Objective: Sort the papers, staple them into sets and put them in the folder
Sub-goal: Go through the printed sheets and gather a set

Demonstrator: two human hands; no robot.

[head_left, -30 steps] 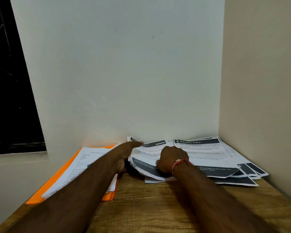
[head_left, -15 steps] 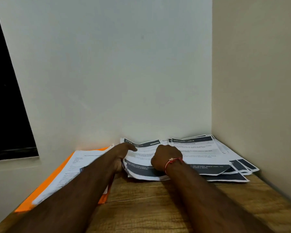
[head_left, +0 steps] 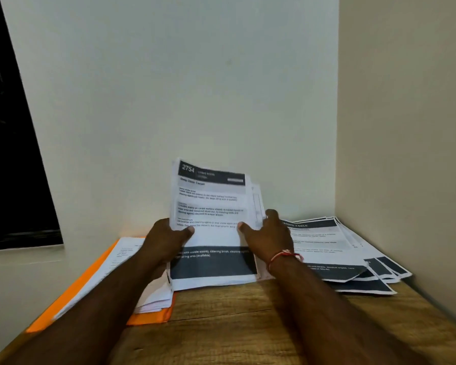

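Head view shows your left hand point(head_left: 166, 241) and right hand point(head_left: 267, 238) each in a narrow grip on a side edge of a raised sheaf of papers point(head_left: 211, 204). It sits above the tabletop point(head_left: 234, 325), between the orange folder point(head_left: 90, 283) at left and the loose pile point(head_left: 327, 248) at right. Back sheets fan out rightward, so if you slacken either grip they may slip free. No stapler shows, and the sheaf hides your fingers behind it.

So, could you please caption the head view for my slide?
Left hand and right hand hold a paper stack upright over the table.
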